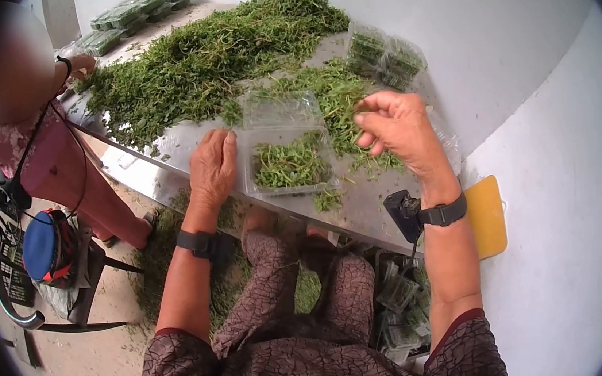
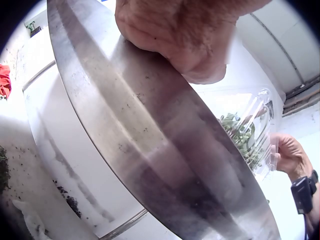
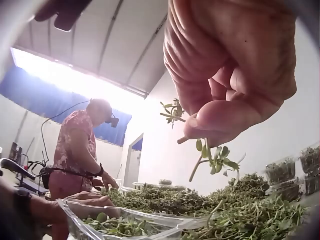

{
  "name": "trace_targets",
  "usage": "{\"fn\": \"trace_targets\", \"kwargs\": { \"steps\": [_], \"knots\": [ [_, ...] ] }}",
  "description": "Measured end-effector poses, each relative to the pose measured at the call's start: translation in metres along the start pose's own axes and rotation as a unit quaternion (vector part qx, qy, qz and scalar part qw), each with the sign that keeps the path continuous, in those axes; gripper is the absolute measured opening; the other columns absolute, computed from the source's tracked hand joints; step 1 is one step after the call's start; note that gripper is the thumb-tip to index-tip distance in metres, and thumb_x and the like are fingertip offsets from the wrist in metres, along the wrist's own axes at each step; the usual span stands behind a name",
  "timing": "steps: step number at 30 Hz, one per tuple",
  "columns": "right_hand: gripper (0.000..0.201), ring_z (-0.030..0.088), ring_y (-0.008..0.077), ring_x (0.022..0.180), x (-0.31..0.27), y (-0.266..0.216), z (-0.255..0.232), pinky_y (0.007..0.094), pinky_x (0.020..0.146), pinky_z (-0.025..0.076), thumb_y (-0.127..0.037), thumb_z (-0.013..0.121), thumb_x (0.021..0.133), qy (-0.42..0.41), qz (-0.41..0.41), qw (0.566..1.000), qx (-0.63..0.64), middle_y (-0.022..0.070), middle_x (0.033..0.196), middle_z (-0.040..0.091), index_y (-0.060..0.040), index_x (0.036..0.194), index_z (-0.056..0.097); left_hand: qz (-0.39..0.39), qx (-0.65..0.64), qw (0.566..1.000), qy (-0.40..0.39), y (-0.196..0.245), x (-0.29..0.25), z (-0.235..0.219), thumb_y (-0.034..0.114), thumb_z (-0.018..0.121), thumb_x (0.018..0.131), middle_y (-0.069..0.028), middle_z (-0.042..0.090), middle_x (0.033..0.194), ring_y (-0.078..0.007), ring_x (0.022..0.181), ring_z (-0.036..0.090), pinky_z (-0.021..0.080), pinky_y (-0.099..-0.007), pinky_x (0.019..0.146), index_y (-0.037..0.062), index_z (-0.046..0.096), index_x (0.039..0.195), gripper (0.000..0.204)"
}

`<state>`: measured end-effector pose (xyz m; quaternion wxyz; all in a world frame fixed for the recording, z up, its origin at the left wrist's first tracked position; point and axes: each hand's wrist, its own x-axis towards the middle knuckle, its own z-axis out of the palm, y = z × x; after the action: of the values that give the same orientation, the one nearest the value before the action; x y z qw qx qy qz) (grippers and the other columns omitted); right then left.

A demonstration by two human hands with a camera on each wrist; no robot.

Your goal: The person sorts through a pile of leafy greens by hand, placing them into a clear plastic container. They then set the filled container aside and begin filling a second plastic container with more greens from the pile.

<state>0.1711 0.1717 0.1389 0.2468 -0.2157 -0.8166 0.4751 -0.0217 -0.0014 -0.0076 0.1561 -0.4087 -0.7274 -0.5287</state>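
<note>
Clear plastic box (image 1: pixel 246 170), one, lid (image 1: pixel 282 111) open: on the tabletop (image 1: pixel 374 202), centre of the head frame. Base holds leafy greens (image 1: pixel 289 163); base's longer side runs roughly left to right, lid laid back towards the top of the frame.

Right hand (image 1: pixel 399 131), one: right of the box and apart from it. Grip: thumb and fingertips pinched together on a sprig (image 3: pixel 218 161), leaves showing on both sides of the pinch. Sprig's run, in the right wrist frame: slanting, upper left to lower right.

Left hand (image 1: pixel 213 165), one: just beside the box's left edge, the nearer of the two hands. Whether its grip is clamped on the rim, cannot tell.

Green heap (image 1: pixel 229 60), one: upper centre, behind the box, with loose stems spreading to its right, under the right hand.

Governing relation, as judged: box lies left and slightly low of the sprig in the head frame, so any transfer calls for a short leftward, downward move.
</note>
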Motion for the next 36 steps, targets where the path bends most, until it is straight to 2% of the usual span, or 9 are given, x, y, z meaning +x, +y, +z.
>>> {"fn": "trace_targets", "kwargs": {
  "steps": [3,9,11,15,18,23,25,31,36],
  "knots": [
    [0.02,0.061,0.0088,0.057,0.007,0.007,0.009,0.0204,0.046,0.048,-0.006,0.063,0.083,-0.047,-0.001,0.999,0.024,0.0055,0.069,0.063,0.0073,0.097,0.064,0.0,-0.004,1.0,0.0,-0.001,0.0,-0.001,0.02,0.047,0.095,-0.02,0.056,0.083,-0.0409,0.077,0.055,0.045,-0.043,0.068,-0.0009,0.057,0.09,0.024],
    [0.031,0.062,0.0091,0.062,0.044,0.055,-0.01,0.0194,0.049,0.048,-0.011,0.066,0.083,0.011,0.035,0.995,-0.092,0.0069,0.076,0.065,0.0069,0.109,0.061,0.002,-0.005,1.0,0.004,0.002,0.001,-0.001,0.02,0.047,0.095,-0.0201,0.056,0.083,-0.041,0.077,0.055,0.045,-0.0436,0.068,-0.0009,0.057,0.09,0.024],
    [0.035,0.065,0.0232,0.069,0.057,0.077,-0.013,0.0379,0.063,0.052,-0.019,0.072,0.076,0.046,-0.017,0.979,-0.197,0.0161,0.079,0.068,0.0038,0.102,0.067,0.002,-0.004,1.0,0.004,0.002,0.0,0.0,0.02,0.047,0.095,-0.0202,0.056,0.083,-0.0411,0.077,0.055,0.045,-0.0437,0.068,-0.001,0.057,0.09,0.024],
    [0.034,0.065,0.0318,0.077,0.07,0.076,-0.002,0.0439,0.072,0.05,-0.023,0.074,0.073,0.066,-0.002,0.954,-0.294,0.0188,0.083,0.067,0.001,0.097,0.068,0.004,0.003,1.0,0.001,0.003,0.0,0.0,0.019,0.047,0.095,-0.02,0.056,0.082,-0.0408,0.077,0.056,0.045,-0.0437,0.068,-0.0008,0.057,0.09,0.023],
    [0.044,0.06,0.0367,0.107,0.076,0.06,0.01,0.0414,0.09,0.048,-0.023,0.072,0.075,0.004,0.067,0.905,-0.42,0.0246,0.11,0.063,0.0009,0.112,0.064,0.003,0.007,1.0,0.003,0.003,-0.001,0.0,0.018,0.048,0.095,-0.0196,0.056,0.082,-0.0405,0.075,0.056,0.045,-0.0436,0.067,-0.0005,0.057,0.09,0.021],
    [0.042,0.062,0.0348,0.103,0.091,0.083,0.017,0.0432,0.088,0.049,-0.019,0.07,0.075,-0.034,-0.004,0.879,-0.476,0.0203,0.109,0.065,-0.0074,0.116,0.064,-0.009,0.016,1.0,0.0,0.005,-0.001,0.0,0.018,0.049,0.094,-0.019,0.056,0.082,-0.0399,0.074,0.056,0.045,-0.0432,0.066,-0.0001,0.057,0.09,0.02],
    [0.005,0.061,0.0396,0.065,0.1,0.106,0.017,0.0487,0.058,0.047,-0.001,0.063,0.07,-0.022,-0.083,0.865,-0.494,0.0224,0.071,0.059,-0.0004,0.068,0.059,-0.012,0.019,1.0,0.001,0.006,-0.001,0.0,0.017,0.049,0.094,-0.0188,0.057,0.083,-0.0395,0.075,0.057,0.046,-0.0425,0.066,-0.0001,0.057,0.091,0.019],
    [0.004,0.049,0.038,0.052,0.101,0.123,0.001,0.0468,0.053,0.045,0.004,0.055,0.064,0.076,-0.163,0.889,-0.42,0.0204,0.058,0.051,0.0005,0.063,0.054,-0.002,0.017,1.0,0.004,0.007,-0.001,0.0,0.016,0.049,0.094,-0.0183,0.057,0.083,-0.039,0.075,0.057,0.046,-0.0421,0.067,-0.0001,0.057,0.091,0.018],
    [0.015,0.061,0.0366,0.062,0.077,0.09,-0.015,0.0457,0.054,0.048,0.001,0.056,0.065,0.129,-0.095,0.95,-0.267,0.0184,0.065,0.06,-0.0024,0.075,0.067,-0.005,0.02,1.0,0.01,0.007,-0.001,0.001,0.016,0.05,0.093,-0.0181,0.057,0.083,-0.0387,0.075,0.057,0.046,-0.0421,0.067,-0.0003,0.057,0.091,0.018]
  ]
}}
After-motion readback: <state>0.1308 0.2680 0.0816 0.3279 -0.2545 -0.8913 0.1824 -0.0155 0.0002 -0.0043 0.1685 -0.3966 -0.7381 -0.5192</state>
